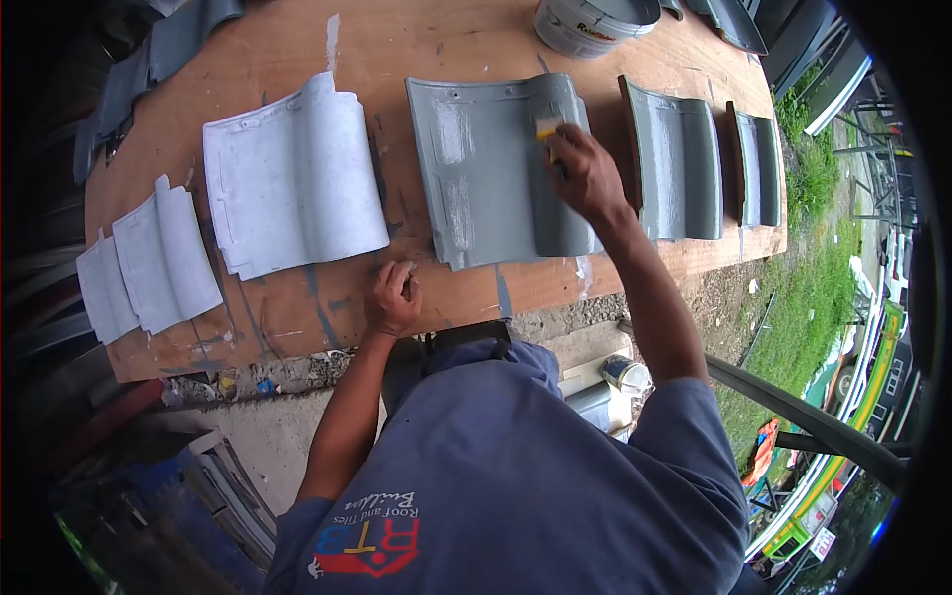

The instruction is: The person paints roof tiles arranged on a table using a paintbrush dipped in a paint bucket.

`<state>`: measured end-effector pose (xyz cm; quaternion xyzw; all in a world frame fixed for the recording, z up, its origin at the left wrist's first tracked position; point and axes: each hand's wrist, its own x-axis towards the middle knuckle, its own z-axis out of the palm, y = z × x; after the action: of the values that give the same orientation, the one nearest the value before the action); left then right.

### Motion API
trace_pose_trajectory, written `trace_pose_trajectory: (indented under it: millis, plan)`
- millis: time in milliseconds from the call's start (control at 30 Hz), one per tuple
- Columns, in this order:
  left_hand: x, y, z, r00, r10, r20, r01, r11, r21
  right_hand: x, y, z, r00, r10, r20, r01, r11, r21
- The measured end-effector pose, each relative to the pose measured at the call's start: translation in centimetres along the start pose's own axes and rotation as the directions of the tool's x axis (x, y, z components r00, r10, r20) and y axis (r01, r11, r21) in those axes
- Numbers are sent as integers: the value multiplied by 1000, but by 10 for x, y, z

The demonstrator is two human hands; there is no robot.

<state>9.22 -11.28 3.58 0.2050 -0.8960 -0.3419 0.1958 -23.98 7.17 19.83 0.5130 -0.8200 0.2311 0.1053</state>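
Note:
My right hand (590, 174) is closed around a paintbrush (546, 130) with a yellow part showing; fingers hide most of its handle. The brush is over the raised curve of a grey roof tile (496, 169), where whitish streaks show through the wet-looking grey paint. On the table's near edge rests my left hand (395, 299), fingers curled, with no object visible in them. Just beyond it lies a pale, unpainted roof tile (288, 178). Two smaller-looking pale tiles, one the left tile (167, 258), lie further left.
Two grey-painted tiles, the nearer tile (674, 164) and the farther tile (757, 169), lie to the right. A paint bucket (585, 35) stands at the far side of the paint-marked wooden table (377, 50). More dark tiles (188, 40) line the far left. A can (625, 374) sits below.

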Motion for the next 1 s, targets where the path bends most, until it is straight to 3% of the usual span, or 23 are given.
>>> trace_pose_trajectory:
  millis: [167, 233, 367, 467, 533, 567, 667, 700, 800, 833, 900, 933, 1000]
  plan:
    - [1, 0, 2, 1000, 11, -25, -11, 1000, 28, -134, -81, -53, 948, 61, 312, -83, 995, 57]
    - [2, 1, 3, 1000, 6, -26, -6, 1000, 29, -153, -107, -79, 909, 133, 394, -192, 975, 115]
    - [1, 1, 3, 1000, 5, 3, -5, 999, 42, -122, -83, -92, 955, 277, 109, -297, 897, 327]
    - [2, 1, 3, 1000, 15, -5, -15, 998, 66, -69, -31, -73, 953, 237, -189, -180, 944, 275]
    - [-2, 3, 5, 1000, 10, 2, -10, 997, 78, -46, 5, -52, 929, 215, -302, -136, 956, 260]
    - [-3, 3, 5, 1000, 16, -18, -15, 997, 71, -54, 7, -51, 927, 222, -303, -142, 954, 263]
    - [0, -1, 5, 999, 29, -32, -27, 997, 71, -84, 9, -59, 941, 322, -101, -264, 890, 372]
    - [-1, -1, 6, 999, 21, -24, -19, 997, 75, -105, 2, -69, 965, 252, -76, -215, 921, 324]
    - [-2, 1, 5, 999, -36, 12, 35, 997, 66, -166, -33, -105, 930, 334, 154, -368, 847, 384]
    - [-3, 1, 4, 999, -36, 12, 35, 997, 69, -178, -39, -114, 931, 325, 165, -364, 848, 386]
    - [-2, 1, 4, 997, -63, 35, 62, 997, 51, -192, -42, -129, 859, 435, 271, -510, 777, 370]
    - [-4, -4, 7, 998, -45, 37, 43, 998, 54, -188, -42, -131, 860, 443, 255, -510, 775, 373]
    - [-6, -11, 11, 1000, 2, -7, -2, 998, 58, -164, -34, -127, 885, 465, 38, -433, 788, 437]
